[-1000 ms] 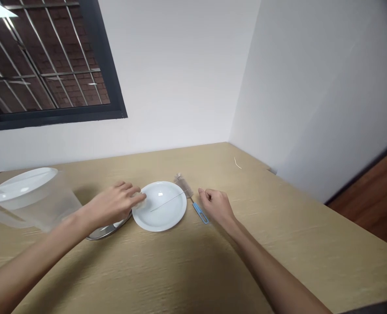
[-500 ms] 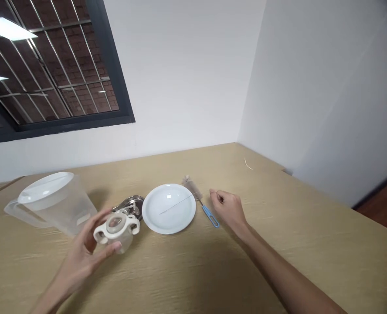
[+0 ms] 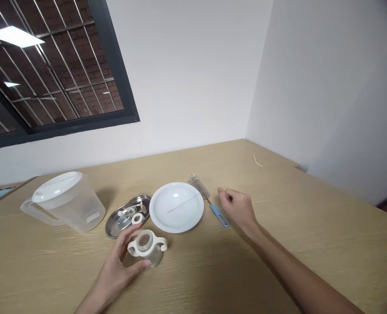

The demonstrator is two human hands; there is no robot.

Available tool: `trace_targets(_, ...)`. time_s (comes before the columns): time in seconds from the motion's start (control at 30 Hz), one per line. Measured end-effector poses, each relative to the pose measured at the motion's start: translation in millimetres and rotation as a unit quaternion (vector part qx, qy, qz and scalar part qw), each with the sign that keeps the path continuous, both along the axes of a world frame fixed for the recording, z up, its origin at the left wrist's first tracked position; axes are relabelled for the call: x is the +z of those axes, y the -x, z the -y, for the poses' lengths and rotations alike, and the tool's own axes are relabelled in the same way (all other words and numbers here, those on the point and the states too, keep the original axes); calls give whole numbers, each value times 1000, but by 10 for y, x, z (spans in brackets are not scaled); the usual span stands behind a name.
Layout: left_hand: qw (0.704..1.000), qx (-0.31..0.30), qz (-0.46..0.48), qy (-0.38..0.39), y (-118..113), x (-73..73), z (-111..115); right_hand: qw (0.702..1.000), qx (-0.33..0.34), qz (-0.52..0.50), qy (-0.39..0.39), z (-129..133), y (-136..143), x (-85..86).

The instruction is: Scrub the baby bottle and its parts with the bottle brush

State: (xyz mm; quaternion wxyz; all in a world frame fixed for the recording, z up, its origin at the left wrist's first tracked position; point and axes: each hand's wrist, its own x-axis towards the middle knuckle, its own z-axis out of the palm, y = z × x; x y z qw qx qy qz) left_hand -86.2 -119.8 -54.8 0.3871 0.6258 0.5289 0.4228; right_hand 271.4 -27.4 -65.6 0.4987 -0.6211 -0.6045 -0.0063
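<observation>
Bottle: the clear bottle (image 3: 156,258) with its white two-handled collar (image 3: 152,247) stands in the left grip (image 3: 115,270), mouth up and tipped slightly; thumb and fingers pinch it from the near and far sides.
Right grip: the right hand (image 3: 241,209) is curled, fingers pressed together, just right of the brush (image 3: 200,185) and its blue handle (image 3: 218,214).
Thin rod: the rod (image 3: 183,204) crosses the plate towards the right grip; it is too fine to tell whether it reaches that hand.
Plate: the white plate (image 3: 162,198) lies between the grips, a little beyond them, its right rim just beside the brush.
Tray: the metal tray (image 3: 111,220) sits just beyond the left grip, close to the plate's left rim, holding small parts and a white ring (image 3: 137,214).
Jug: the lidded jug (image 3: 72,205) stands beyond and left of the left grip.
Open room: bare tabletop (image 3: 294,209) spreads right of the right grip and on the near side between both.
Edges: beyond the grips, the tabletop's far edge meets the wall (image 3: 193,65); a pale strip (image 3: 257,162) lies near its far right corner.
</observation>
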Motion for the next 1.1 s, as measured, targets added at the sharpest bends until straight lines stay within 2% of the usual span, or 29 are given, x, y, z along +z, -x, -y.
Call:
trace_targets(0.37,997,-52,-50,5,111,-109,-38,1000,-8,9,-18,-9,2,-29)
trace_targets(0.47,995,-59,-76,-2,136,-109,-18,1000,-12,10,-18,-18,-2,-35)
trace_targets(0.57,996,-56,-64,-9,213,-79,5,999,-20,12,-22,-31,-24,-41)
trace_targets(0.63,998,-25,-40,-30,312,-39,4,999,-28,12,-25,-42,-48,-44)
trace_targets(0.7,997,33,-28,-56,438,24,-22,999,-35,11,-27,-56,-74,-47)
trace_targets(0.8,990,108,-51,-75,620,165,-96,999,-44,10,-28,-77,-108,-53)
trace_targets(0.87,984,136,-75,-91,702,281,-153,998,-47,9,-27,-91,-127,-62)
trace_targets(1.03,947,247,-176,-108,764,559,-306,998,-51,8,-33,-105,-172,-75)
trace_targets(1.1,945,248,-179,-112,756,644,-403,998,-53,5,-40,-98,-178,-65)
